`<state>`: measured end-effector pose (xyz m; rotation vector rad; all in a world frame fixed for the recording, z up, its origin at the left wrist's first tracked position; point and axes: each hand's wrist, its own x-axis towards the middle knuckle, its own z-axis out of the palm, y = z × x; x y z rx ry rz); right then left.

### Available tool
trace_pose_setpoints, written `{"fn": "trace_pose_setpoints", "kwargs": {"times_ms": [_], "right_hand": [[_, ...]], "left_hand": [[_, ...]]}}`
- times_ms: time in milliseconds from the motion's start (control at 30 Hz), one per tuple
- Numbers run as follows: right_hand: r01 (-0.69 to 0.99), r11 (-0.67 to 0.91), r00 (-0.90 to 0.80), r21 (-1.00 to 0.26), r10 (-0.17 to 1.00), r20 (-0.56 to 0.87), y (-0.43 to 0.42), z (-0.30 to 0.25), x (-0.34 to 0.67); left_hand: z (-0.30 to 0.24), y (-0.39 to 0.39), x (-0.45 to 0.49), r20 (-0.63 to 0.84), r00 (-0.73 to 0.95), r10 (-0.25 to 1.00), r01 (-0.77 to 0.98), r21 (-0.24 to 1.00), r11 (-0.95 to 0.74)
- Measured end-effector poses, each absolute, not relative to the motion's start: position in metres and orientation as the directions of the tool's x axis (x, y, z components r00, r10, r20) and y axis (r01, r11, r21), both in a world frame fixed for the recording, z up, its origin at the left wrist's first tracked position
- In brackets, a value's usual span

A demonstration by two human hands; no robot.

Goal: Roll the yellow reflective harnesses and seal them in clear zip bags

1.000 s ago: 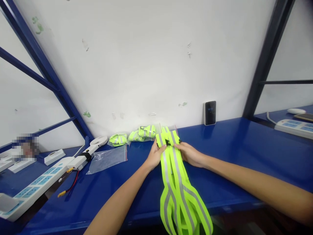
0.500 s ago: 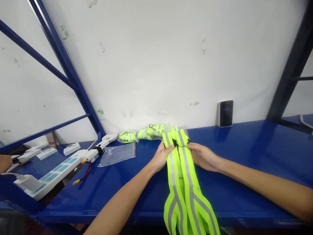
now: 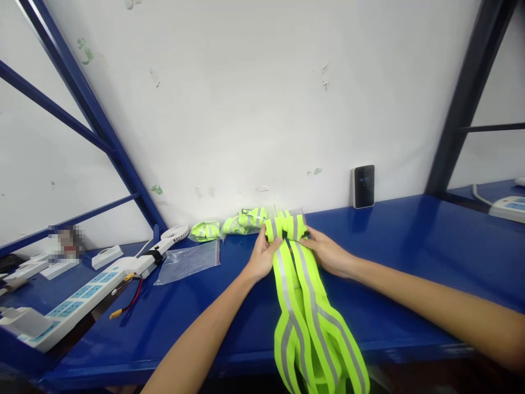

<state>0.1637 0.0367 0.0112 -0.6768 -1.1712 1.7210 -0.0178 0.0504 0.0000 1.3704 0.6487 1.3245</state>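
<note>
A neon yellow-green reflective vest made of straps (image 3: 305, 290), with silver stripes down the middle, lies over the table and hangs past its front edge. Its far end is folded over into a short flat bundle. My left hand (image 3: 263, 256) grips the left side of that fold, thumb on top. On the fold's right side my right hand (image 3: 326, 250) pinches the straps with its thumb and fingers. Dark buckle pieces show at the edges of the fold. Just behind it stand bagged reflective straps (image 3: 283, 213), partly hidden by the fold.
An empty clear zip bag (image 3: 189, 261) lies left of my hands. Several bagged vests (image 3: 205, 231) sit along the wall. Further left are a small white fan (image 3: 175, 234), a power strip (image 3: 77, 301) and a red-black cable (image 3: 133, 295). A black-faced device (image 3: 363, 187) stands at right.
The strap end between my hands is folded over further and flatter toward me. My right thumb now presses on top. The camera view has turned slightly right.
</note>
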Motion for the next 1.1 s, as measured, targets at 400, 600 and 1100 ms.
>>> {"fn": "trace_pose_setpoints", "kwargs": {"times_ms": [400, 600, 1100], "right_hand": [[-0.169, -0.057, -0.405, -0.984, 0.914, 0.017, 0.04, 0.01, 0.166], [-0.23, -0.008, -0.374, -0.973, 0.924, 0.081, 0.039, 0.013, 0.171], [-0.281, 0.07, -0.448, -0.957, 0.872, 0.195, 0.026, 0.015, 0.164]], "left_hand": [[-0.009, 0.049, -0.013, 0.402, 0.122, 0.908, -0.169, 0.909, -0.38], [-0.005, 0.05, -0.014, 0.457, 0.124, 0.881, -0.084, 0.889, -0.449], [-0.002, 0.048, -0.016, 0.517, 0.113, 0.848, -0.033, 0.855, -0.517]]}}
